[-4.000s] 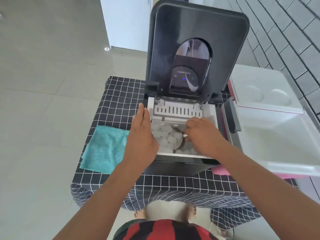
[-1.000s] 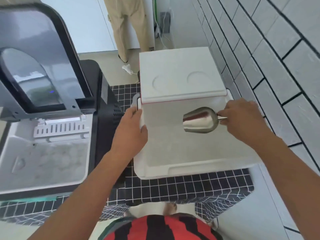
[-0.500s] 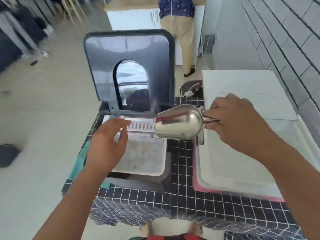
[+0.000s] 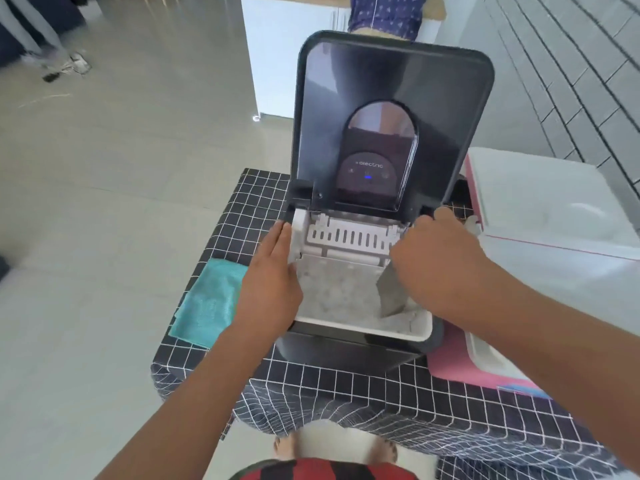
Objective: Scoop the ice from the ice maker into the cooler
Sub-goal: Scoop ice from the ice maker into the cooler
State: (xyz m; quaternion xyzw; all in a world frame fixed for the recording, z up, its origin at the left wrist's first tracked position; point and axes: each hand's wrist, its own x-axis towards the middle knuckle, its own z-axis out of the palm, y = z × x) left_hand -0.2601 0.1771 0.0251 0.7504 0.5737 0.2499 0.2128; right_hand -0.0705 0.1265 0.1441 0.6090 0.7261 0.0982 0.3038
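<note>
The right hand (image 4: 440, 261) is closed around a metal scoop (image 4: 391, 292), whose bowl points down into the ice (image 4: 336, 296) in the ice maker (image 4: 363, 258) bin. The left hand (image 4: 273, 275) lies flat and open against the bin's left wall. The ice maker's dark lid (image 4: 391, 126) stands upright. On the checkered tabletop (image 4: 346, 382), the open white cooler (image 4: 554, 258) sits just right; a teal cloth (image 4: 207, 303) lies left.

Black white-grid tablecloth (image 4: 349, 382), teal cloth (image 4: 207, 303), black ice maker (image 4: 391, 109), pink-and-white cooler (image 4: 464, 368)
</note>
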